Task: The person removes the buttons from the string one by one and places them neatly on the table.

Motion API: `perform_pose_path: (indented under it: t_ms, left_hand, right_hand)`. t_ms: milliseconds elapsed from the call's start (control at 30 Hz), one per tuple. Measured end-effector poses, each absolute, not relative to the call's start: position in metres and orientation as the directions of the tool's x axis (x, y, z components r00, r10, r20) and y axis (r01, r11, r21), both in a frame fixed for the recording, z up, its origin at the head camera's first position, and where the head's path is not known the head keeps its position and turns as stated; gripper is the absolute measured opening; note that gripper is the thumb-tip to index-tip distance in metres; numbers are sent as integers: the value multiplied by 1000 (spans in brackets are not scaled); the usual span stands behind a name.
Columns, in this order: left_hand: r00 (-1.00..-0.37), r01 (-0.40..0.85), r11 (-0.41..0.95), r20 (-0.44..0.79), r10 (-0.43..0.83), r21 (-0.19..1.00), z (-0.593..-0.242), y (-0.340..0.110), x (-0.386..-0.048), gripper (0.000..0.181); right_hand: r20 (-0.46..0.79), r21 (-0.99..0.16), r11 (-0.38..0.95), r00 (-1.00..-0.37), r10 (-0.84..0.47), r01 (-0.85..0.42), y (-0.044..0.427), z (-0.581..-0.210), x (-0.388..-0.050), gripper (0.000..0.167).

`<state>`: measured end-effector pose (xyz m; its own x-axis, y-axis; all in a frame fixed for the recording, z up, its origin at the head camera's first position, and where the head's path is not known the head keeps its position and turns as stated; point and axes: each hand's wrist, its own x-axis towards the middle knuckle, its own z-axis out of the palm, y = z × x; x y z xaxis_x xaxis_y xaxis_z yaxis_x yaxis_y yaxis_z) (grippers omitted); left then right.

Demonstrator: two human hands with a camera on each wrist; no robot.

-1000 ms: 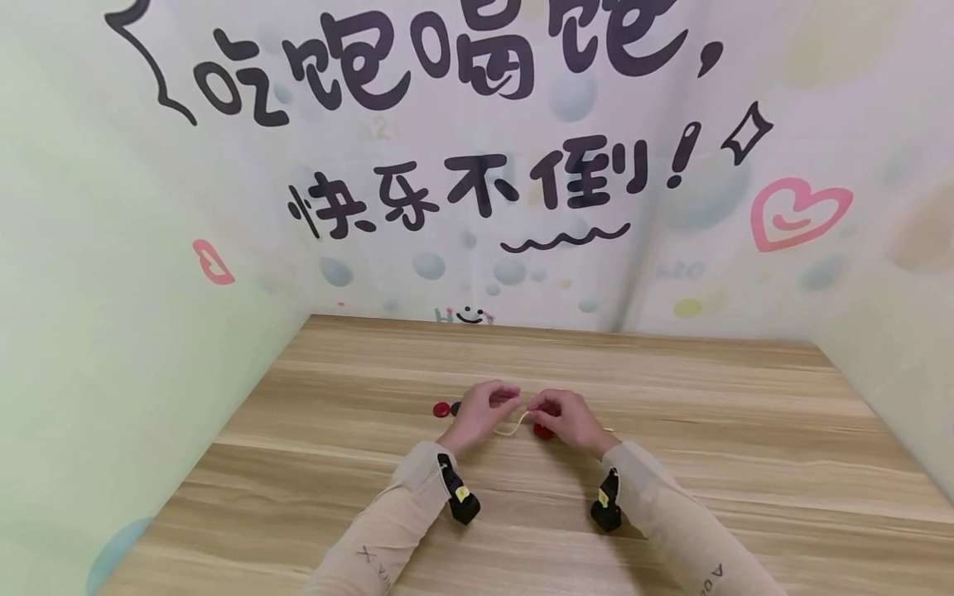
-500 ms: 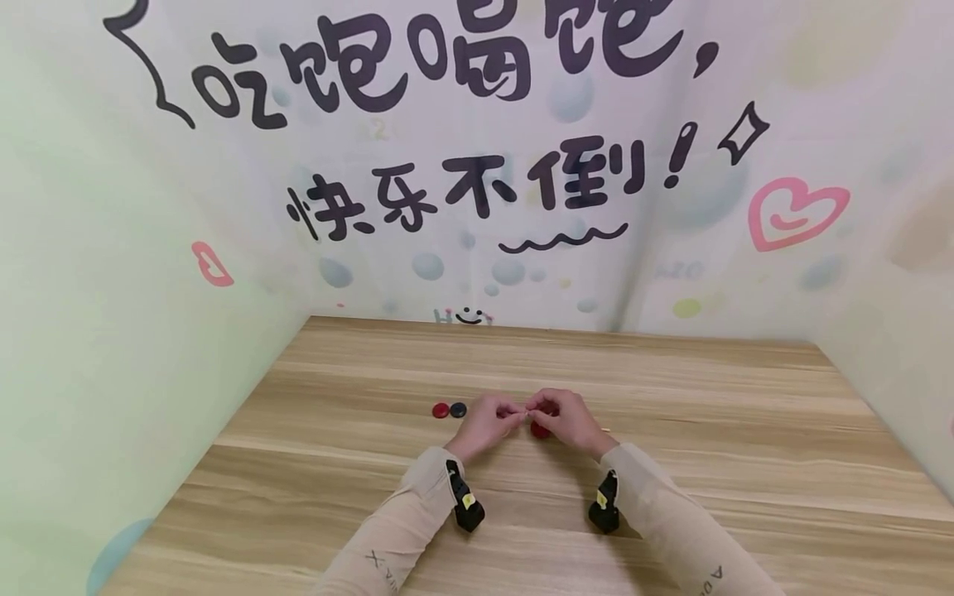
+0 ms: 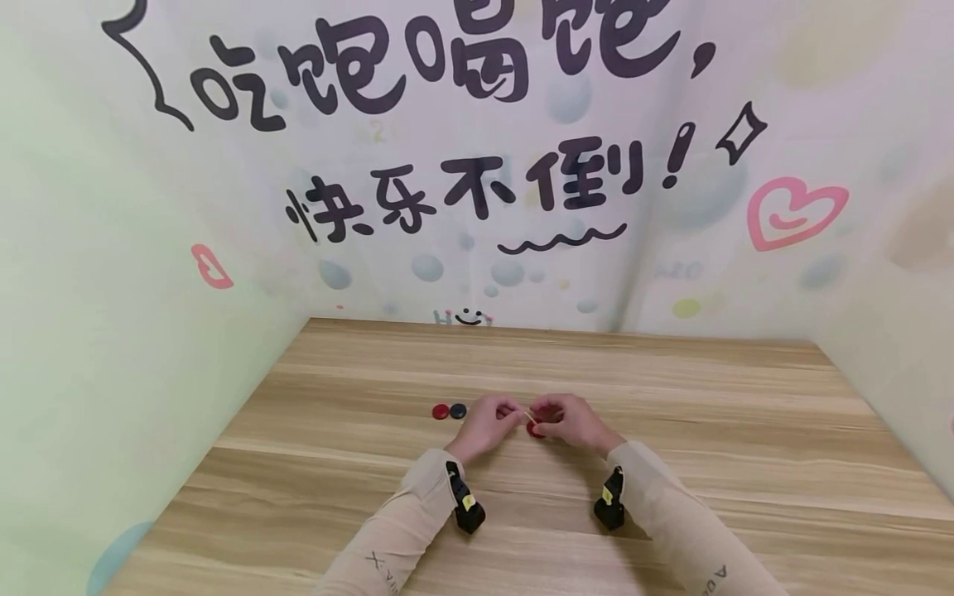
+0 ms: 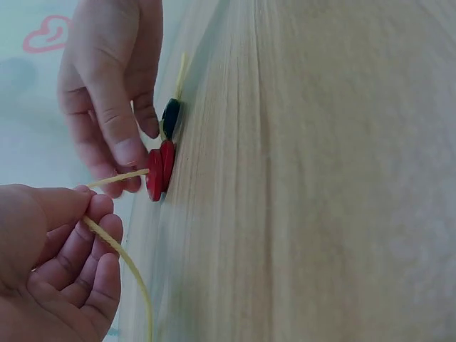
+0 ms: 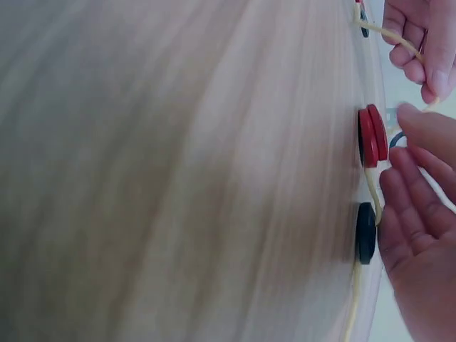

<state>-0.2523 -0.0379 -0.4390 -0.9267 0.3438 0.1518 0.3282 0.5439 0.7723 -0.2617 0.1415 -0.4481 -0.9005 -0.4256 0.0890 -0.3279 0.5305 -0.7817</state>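
Note:
My left hand (image 3: 484, 425) pinches a yellow cord (image 4: 137, 272) between thumb and finger. One length of cord runs from the pinch into the face of a red button-like disc (image 4: 154, 175); the other end hangs down in the left wrist view. Pressed against that disc is a second red disc (image 4: 167, 160). A dark disc (image 5: 366, 234) sits further along, with cord running past it on both sides. My right hand (image 3: 574, 422) is beside the red discs, thumb and fingers apart and loosely bent; whether the thumb touches a disc is hard to tell.
Another red disc (image 3: 440, 411) and a dark disc (image 3: 458, 410) lie side by side left of my left hand. The wood-grain table (image 3: 671, 389) meets a printed cloth wall (image 3: 417, 290) at the back, with pale walls on both sides.
My left hand came right until its fingertips met my right hand's, then drew slightly back. The cord now stretches straight between left fingers and red disc, which shifted slightly left. Right fingers have parted.

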Motion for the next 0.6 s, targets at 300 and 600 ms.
perform_pose_path:
  t_ms: [300,600]
  left_hand:
    - [-928,328,539,157,338,776,-440,-39,-252,9]
    - [-934,308,545,138,330,780,-440,-39,-251,9]
  right_hand:
    - [49,-701,615,-885,-464,-361,141,-450,-264,37]
    - [50,-675,631,-877,-478,-383,140,-448,-265,23]
